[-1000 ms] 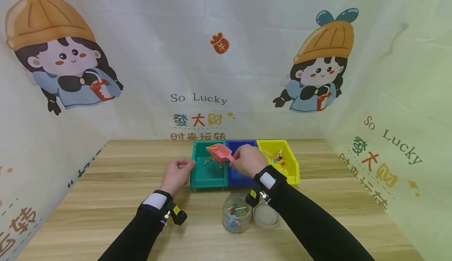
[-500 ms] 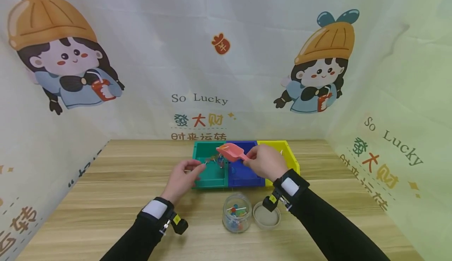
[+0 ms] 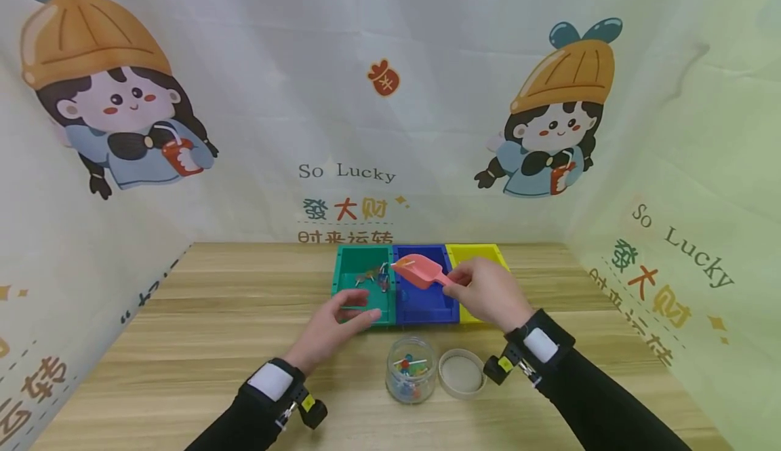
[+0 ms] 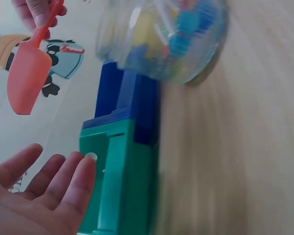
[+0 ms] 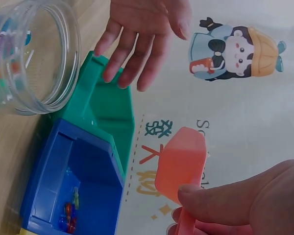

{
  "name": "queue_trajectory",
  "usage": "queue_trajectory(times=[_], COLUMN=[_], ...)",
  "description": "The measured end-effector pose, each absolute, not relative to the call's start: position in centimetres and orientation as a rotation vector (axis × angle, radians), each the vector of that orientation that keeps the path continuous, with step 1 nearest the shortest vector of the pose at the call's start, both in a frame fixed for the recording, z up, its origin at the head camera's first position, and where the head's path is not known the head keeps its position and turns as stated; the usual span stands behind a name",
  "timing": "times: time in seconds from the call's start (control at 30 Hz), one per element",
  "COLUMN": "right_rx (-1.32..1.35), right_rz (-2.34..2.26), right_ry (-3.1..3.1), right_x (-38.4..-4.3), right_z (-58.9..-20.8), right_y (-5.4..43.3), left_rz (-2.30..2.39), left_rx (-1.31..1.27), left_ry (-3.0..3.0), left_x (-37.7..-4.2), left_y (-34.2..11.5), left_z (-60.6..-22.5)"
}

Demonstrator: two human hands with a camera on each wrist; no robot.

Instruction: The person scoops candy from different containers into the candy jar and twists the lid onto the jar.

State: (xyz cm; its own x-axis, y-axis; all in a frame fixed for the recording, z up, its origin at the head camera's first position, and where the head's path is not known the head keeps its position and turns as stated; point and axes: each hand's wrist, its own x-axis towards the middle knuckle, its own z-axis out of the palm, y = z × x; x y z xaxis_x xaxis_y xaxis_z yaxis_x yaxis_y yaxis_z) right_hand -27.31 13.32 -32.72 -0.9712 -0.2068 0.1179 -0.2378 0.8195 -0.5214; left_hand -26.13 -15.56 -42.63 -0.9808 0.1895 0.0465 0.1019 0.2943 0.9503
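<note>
1. The right hand (image 3: 491, 291) pinches the handle (image 3: 444, 280) of the scoop (image 3: 422, 272), thumb laid over it close to the blade. A short, firm pinch like this should give good control; the wrist, not the fingers, should do any tilting.

2. Just left of the grip, the blade hangs above the blue bin (image 3: 427, 310), its tip towards the green bin (image 3: 356, 258). It looks nearly level. Something thin and pale seems to lie near the tip, so a level blade and slow turns are wise; a jerk could spill it.

3. Below the grip's left side, the blue bin holds a few small coloured pieces (image 5: 71, 213). Tipping low and well inside the walls would limit bouncing.

4. Farther left, the green bin holds more pieces. Nearer the body, the left hand (image 3: 335, 322) has its fingers spread and holds nothing; whether it touches that bin I cannot tell. It could best serve by steadying a bin, clear of the blade.

5. Beneath and beyond the grip, the yellow bin (image 3: 472, 253) is partly hidden.

6. Nearer the body than the grip stand the jar (image 3: 411, 386), with pieces inside, and the lid (image 3: 462, 373) beside it; the sleeve should pass clear of both.
</note>
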Motion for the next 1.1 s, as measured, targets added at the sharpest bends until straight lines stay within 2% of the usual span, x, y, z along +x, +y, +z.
queue_trajectory(times=[0.7, 1.1], right_rx=[0.427, 0.398], right_rz=[0.794, 0.772], right_ry=[-2.910, -2.965], right_x=[-23.9, -21.8], right_z=[-33.0, -33.5], right_y=[15.8, 17.1], left_rz=[1.591, 1.526], left_rx=[0.497, 0.492], left_ry=[2.283, 2.347], left_x=[-23.6, -23.5], left_y=[-12.3, -11.6], left_z=[-45.2, -45.7])
